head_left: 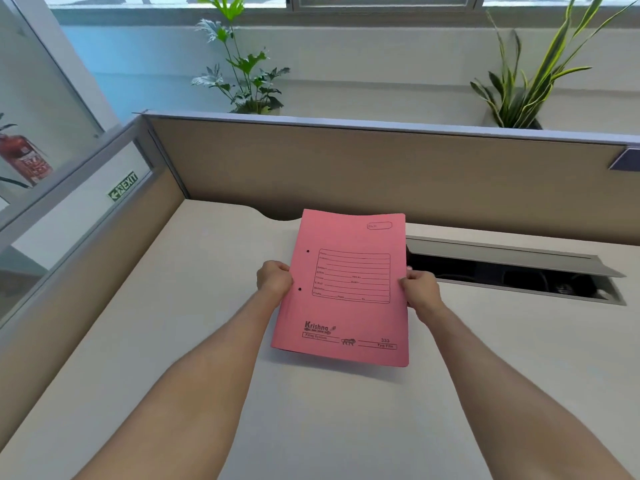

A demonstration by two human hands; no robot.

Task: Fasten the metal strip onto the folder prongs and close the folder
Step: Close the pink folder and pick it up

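Closed folder (346, 289), pinched at both edges by left hand (274, 279) and right hand (419, 289) fingers; next, set it on the desk (173, 306).

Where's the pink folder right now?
In the head view the pink folder is at centre, closed and held above the desk, with the left hand gripping its left edge and the right hand its right edge.
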